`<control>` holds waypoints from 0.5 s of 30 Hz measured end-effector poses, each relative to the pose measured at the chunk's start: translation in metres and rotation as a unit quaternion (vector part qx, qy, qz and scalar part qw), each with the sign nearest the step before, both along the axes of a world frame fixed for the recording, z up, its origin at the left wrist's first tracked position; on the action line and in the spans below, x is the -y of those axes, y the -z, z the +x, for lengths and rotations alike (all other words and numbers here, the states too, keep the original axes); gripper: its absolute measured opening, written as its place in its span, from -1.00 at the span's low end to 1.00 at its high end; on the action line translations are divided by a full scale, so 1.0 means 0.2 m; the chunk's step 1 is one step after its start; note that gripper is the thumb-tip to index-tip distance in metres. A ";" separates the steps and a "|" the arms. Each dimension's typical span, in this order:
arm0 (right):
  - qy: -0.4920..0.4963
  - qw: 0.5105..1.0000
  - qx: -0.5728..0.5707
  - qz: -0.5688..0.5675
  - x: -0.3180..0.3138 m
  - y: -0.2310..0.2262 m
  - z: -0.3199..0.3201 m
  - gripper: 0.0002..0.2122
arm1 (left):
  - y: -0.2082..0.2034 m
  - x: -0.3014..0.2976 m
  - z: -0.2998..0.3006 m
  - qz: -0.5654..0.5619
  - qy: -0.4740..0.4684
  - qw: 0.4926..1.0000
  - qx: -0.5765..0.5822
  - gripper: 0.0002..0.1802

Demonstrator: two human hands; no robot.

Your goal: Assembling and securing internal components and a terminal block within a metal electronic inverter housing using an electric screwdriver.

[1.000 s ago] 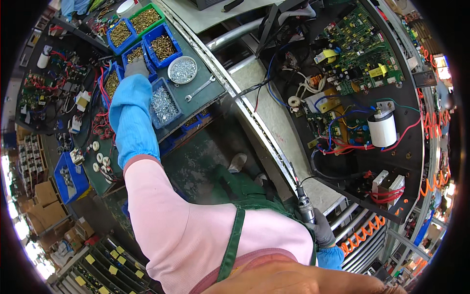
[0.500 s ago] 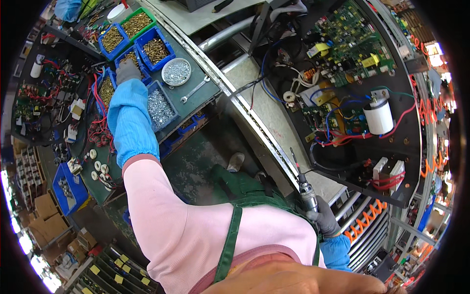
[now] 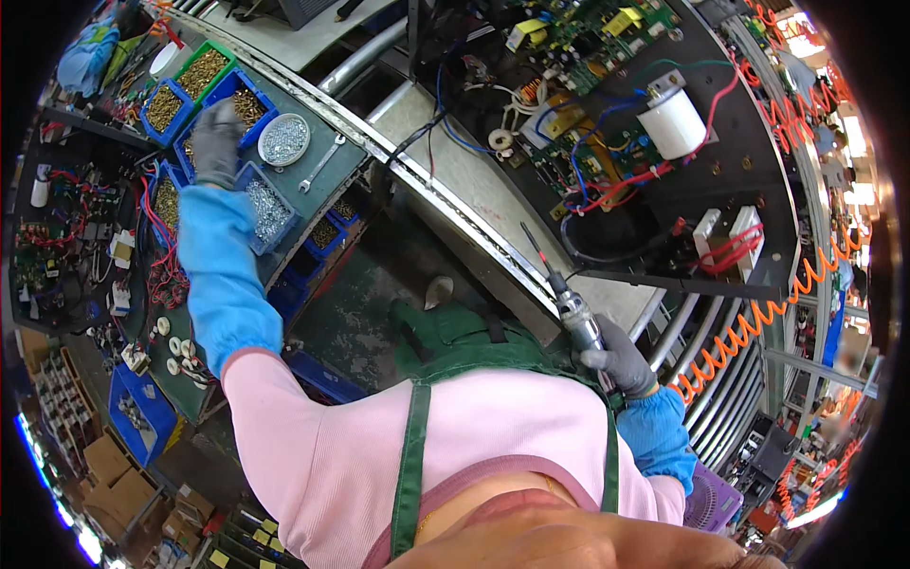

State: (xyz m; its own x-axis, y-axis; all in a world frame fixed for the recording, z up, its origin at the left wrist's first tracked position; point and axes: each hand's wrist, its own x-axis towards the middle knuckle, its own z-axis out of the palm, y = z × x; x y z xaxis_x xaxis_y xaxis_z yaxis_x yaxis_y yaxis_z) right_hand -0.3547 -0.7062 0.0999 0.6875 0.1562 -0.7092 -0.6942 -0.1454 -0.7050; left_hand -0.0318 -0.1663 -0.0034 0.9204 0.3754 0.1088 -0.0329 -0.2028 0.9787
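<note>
My left hand [image 3: 217,142], in a grey glove, is over the blue bins of brass-coloured fasteners. Its fingers look drawn together near one blue bin [image 3: 248,106]; whatever is between them is too small to make out. Beside its wrist is a translucent blue bin [image 3: 270,213] of silver hardware. A round white dish [image 3: 284,140] of small silver parts sits to its right, next to an open-ended wrench [image 3: 320,165]. Low at the right, my gloved right hand [image 3: 621,358] grips a power screwdriver [image 3: 577,318], its long bit pointing up and to the left.
A black chassis [image 3: 701,247] with green circuit boards, a white cylinder [image 3: 672,123] and wires lies on the right-hand line. A metal rail [image 3: 445,199] separates it from the left bench. Another wired chassis [image 3: 71,228] is at far left. An orange coiled hose [image 3: 739,337] hangs at right.
My left hand has lifted from inside a blue bin toward the neighbouring brass-filled bin. The view has shifted, so the bench and chassis appear farther left. My right hand keeps hold of the power screwdriver.
</note>
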 end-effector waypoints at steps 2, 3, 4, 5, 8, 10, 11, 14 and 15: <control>-0.005 1.000 0.007 0.006 0.00 0.00 0.01 -0.27 | -0.09 0.43 -0.23 -0.039 0.118 0.992 0.003 -0.83; -0.031 0.999 0.026 0.008 -0.01 -0.01 0.04 -0.22 | 0.00 0.58 -0.35 -0.103 0.217 0.969 0.057 -0.80; -0.052 0.998 0.043 0.008 -0.02 -0.02 0.06 -0.16 | -0.02 0.77 -0.47 -0.251 0.280 0.926 -0.011 -0.83; -0.051 0.998 0.043 0.009 -0.03 -0.02 0.06 -0.16 | -0.04 0.94 -0.58 -0.198 0.272 0.936 -0.102 -0.81; -0.028 0.988 0.147 0.032 -0.06 -0.02 0.08 -0.04 | 0.01 1.26 -0.80 -0.329 0.351 0.867 -0.128 -0.70; -0.079 0.987 0.140 0.016 -0.06 -0.01 0.10 0.13 | 0.10 1.37 -0.88 -0.425 0.336 0.825 -0.161 -0.61; -0.078 0.987 0.138 0.015 -0.05 -0.01 0.09 0.13 | 0.12 1.42 -0.88 -0.449 0.317 0.822 -0.150 -0.60; -0.151 0.974 0.152 -0.071 -0.04 -0.01 0.07 -0.07 | 0.06 1.48 -0.87 -0.452 0.298 0.829 -0.142 -0.60; -0.149 0.975 0.151 -0.071 -0.04 -0.01 0.06 -0.07 | 0.04 1.49 -0.86 -0.431 0.298 0.840 -0.142 -0.60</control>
